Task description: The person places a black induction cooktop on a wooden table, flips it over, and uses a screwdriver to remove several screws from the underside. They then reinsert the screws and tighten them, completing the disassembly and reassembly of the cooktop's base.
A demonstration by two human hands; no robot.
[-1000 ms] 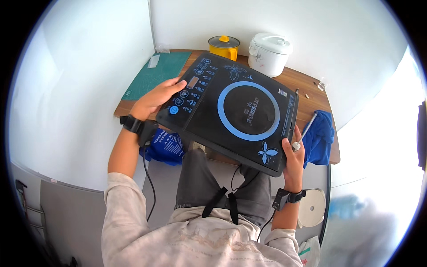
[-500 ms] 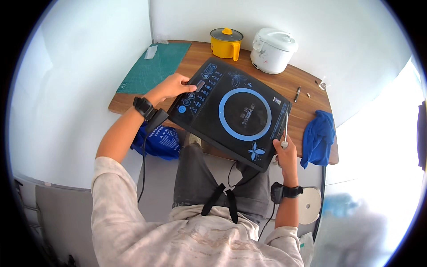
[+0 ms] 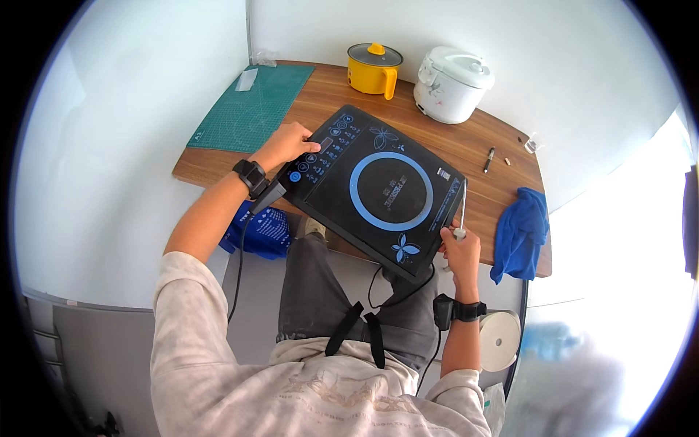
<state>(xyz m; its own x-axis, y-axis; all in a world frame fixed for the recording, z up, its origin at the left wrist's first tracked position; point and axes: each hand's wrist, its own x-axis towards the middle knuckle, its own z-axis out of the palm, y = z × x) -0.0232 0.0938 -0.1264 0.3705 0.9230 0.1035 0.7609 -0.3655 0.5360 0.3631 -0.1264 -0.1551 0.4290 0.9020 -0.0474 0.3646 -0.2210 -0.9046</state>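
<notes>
A black induction cooktop (image 3: 318,195) with a blue ring and a touch panel lies tilted across the middle of the view, over the desk's front edge. My left hand (image 3: 290,143) grips its left side, thumb on top beside the panel. My right hand (image 3: 459,251) grips its lower right side, fingers partly hidden underneath, next to a white fitting (image 3: 459,232) on a thin pale rod or cord (image 3: 464,204) along that side. Devices with black straps are on both wrists.
The wooden desk (image 3: 320,95) holds a green mat (image 3: 240,120), yellow pot (image 3: 368,73), white rice cooker (image 3: 449,87), pen (image 3: 489,159) and blue cloth (image 3: 520,229). A blue printed item (image 3: 260,233) is under the front edge. White panels surround the desk; my legs are below.
The cooktop has shifted slightly left relative to the desk and turned a little, uncovering the pen and more desk around the pots. Both hands have moved with it, still gripping.
</notes>
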